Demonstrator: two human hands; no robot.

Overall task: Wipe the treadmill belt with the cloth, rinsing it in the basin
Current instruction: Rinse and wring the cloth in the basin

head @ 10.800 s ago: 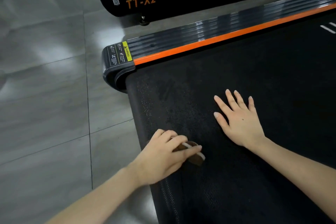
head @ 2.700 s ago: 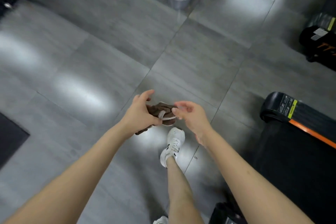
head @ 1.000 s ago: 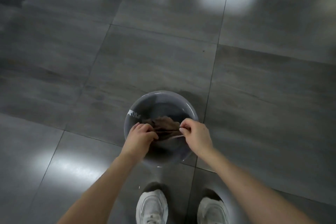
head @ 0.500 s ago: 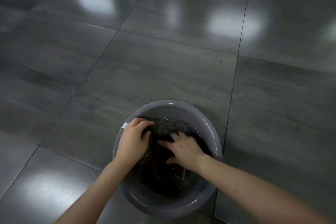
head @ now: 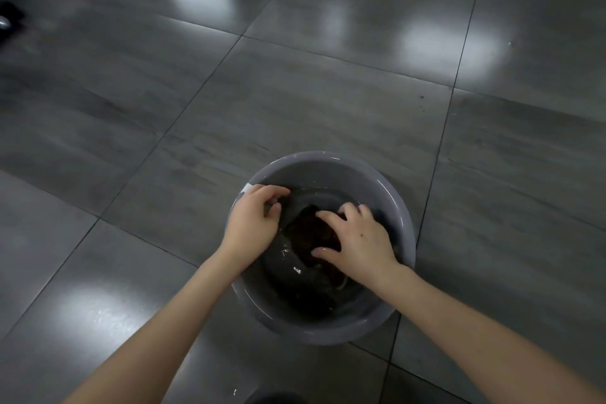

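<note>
Both bare forearms reaching down into grey plastic basin [head: 328,164] on tiled floor [head: 164,92]. Right hand [head: 357,243] spread, fingers pressing brown cloth [head: 308,233] underwater. Left hand [head: 252,220] curled at near-left wall, grip contents unclear. Beyond: glossy grey tiles, light reflections.

- Dim overall; overhead lights glaring as soft white patches on glossy floor tiles [head: 328,102].
- Wide-angle bending grout lines twd edges.
- Basin [head: 331,170] interior going dark, contents possibly blurred.
</note>
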